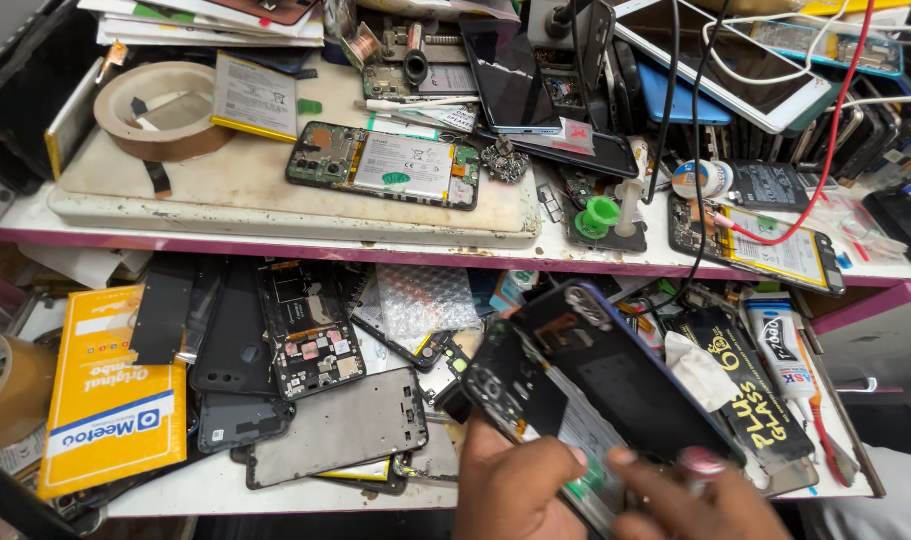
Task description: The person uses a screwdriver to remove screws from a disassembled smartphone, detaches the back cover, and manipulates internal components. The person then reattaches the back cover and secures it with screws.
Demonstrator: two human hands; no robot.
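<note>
Holding an opened phone point(535, 400) and its dark back cover point(625, 375) low over the bench point(275, 490), both hands grip: left hand point(515, 490) clenched on the phone, right hand point(695, 500) fingers point(700, 462) pinching the cover's lower end; long axis runs up-left away from fingers

— What did the upper shelf point(275, 240) carry?

— A stained white board point(225, 185) lay on it, bearing a tape roll point(165, 110) and an opened phone point(383, 165). A second opened phone point(765, 240) lay further right.

— And the lower drawer point(215, 485)?

— It was crowded: a yellow packet point(110, 400), a grey back plate point(340, 425), a bubble-wrap piece point(430, 300) and a white glue tube point(790, 350) lay heaped there.
</note>
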